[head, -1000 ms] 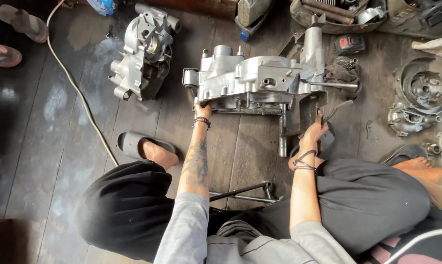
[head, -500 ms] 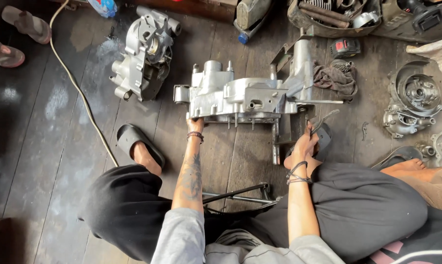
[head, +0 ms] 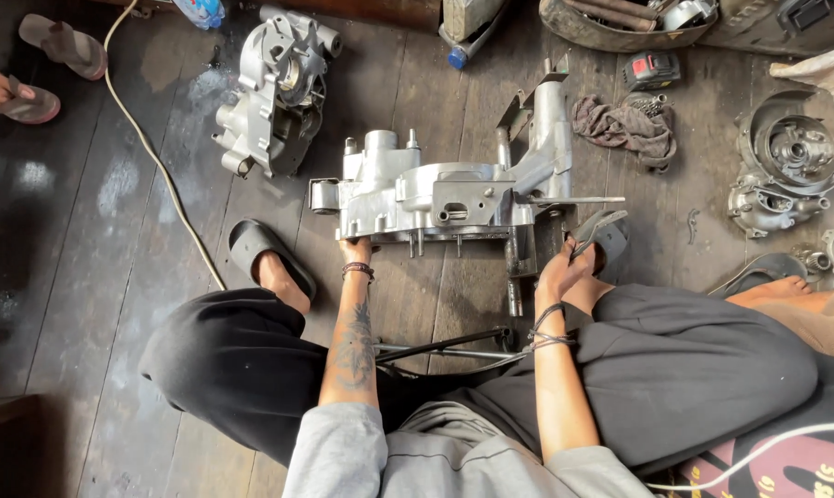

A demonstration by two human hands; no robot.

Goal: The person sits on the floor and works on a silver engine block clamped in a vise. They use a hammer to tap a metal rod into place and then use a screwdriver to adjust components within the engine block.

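Observation:
A large silver engine crankcase [head: 454,189] stands on the wooden floor in front of me, between my sandalled feet. My left hand [head: 354,249] grips the casing's lower left edge. My right hand [head: 565,269] is closed around a thin metal tool at the casing's lower right, by its dark mounting leg [head: 520,267]. Both wrists carry bands.
A second silver engine casing [head: 274,92] lies at the upper left. A dirty rag [head: 625,124] and a small black and red device [head: 650,69] sit behind the crankcase. Round engine covers [head: 786,166] lie at right. A cable [head: 154,157] runs across the floor. A metal rod [head: 454,349] lies between my legs. Another person's sandalled feet [head: 29,88] show at the far left.
The view has shifted a little. My right hand has drawn back slightly from the casing's lower right. My left hand keeps its grip on the casing's edge.

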